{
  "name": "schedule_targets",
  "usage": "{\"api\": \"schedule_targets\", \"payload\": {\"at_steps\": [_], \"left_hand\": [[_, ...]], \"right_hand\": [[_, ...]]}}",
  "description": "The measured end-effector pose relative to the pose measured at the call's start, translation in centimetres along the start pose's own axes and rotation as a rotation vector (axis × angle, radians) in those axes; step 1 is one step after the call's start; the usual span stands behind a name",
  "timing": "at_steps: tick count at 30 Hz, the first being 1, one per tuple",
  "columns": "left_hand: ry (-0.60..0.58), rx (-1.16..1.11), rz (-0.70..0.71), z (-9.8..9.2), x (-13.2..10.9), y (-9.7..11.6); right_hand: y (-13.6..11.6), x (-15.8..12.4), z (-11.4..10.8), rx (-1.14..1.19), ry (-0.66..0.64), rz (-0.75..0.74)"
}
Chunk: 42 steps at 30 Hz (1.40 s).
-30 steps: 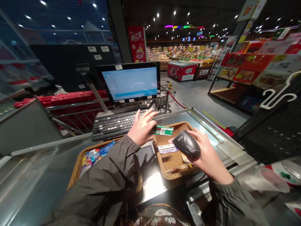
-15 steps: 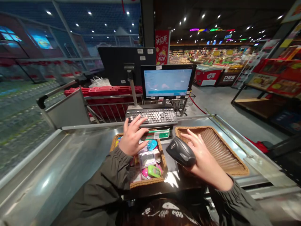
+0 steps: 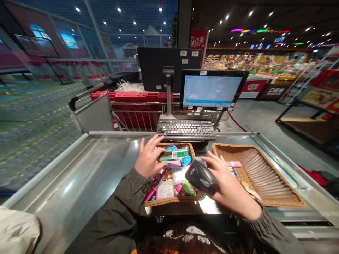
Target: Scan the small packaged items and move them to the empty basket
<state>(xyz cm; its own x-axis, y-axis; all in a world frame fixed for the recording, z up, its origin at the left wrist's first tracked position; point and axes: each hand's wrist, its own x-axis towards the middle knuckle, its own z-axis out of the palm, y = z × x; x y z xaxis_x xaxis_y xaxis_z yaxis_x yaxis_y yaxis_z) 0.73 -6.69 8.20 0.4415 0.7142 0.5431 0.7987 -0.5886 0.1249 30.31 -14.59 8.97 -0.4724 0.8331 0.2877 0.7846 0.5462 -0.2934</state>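
My left hand (image 3: pixel 148 157) is over the back left of the left wicker basket (image 3: pixel 169 203). Its index finger and thumb close on the left end of a narrow green box (image 3: pixel 180 154) with a barcode; the other fingers spread toward the keyboard (image 3: pixel 186 128). A black handheld barcode scanner (image 3: pixel 201 176) is in my right hand (image 3: pixel 230 183), its head pointing left over the basket. Small packaged goods fill that basket, among them a clear-lidded case (image 3: pixel 180 174), a green item (image 3: pixel 189 188) and a blue round one (image 3: pixel 185 161). My right hand partly hides the right wicker basket (image 3: pixel 272 176).
A lit monitor (image 3: pixel 210 91) and a second screen's dark back (image 3: pixel 166 68) stand behind the keyboard. In the right basket lie a pink item (image 3: pixel 234 164) and some packets. The metal counter (image 3: pixel 100 165) runs left; a pale cloth-like shape (image 3: pixel 17 227) sits at lower left.
The view has swung left, so the counter and screens sit further right. My left hand and the green box have moved left and nearer, over the left basket. The scanner has come over that basket's right side.
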Motion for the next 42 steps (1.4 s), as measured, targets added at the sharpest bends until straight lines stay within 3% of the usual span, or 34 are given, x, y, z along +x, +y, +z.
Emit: {"api": "schedule_targets", "payload": {"at_steps": [21, 32, 38, 42], "left_hand": [[-0.03, 0.004, -0.06, 0.3, -2.6, -2.1], [-0.006, 0.015, -0.454, 2.0, -8.2, -3.5], [0.03, 0.105, -0.573, 3.5, -10.3, -3.6], [-0.032, 0.211, -0.61, 4.7, -10.7, -3.1]], "right_hand": [[-1.2, 0.3, 0.9, 0.007, -0.016, -0.031], [-1.4, 0.5, 2.1, 0.04, -0.06, -0.005], [-2.0, 1.0, 2.8, 0.05, -0.09, -0.036], [-2.6, 1.3, 3.0, 0.051, -0.116, -0.055]]}}
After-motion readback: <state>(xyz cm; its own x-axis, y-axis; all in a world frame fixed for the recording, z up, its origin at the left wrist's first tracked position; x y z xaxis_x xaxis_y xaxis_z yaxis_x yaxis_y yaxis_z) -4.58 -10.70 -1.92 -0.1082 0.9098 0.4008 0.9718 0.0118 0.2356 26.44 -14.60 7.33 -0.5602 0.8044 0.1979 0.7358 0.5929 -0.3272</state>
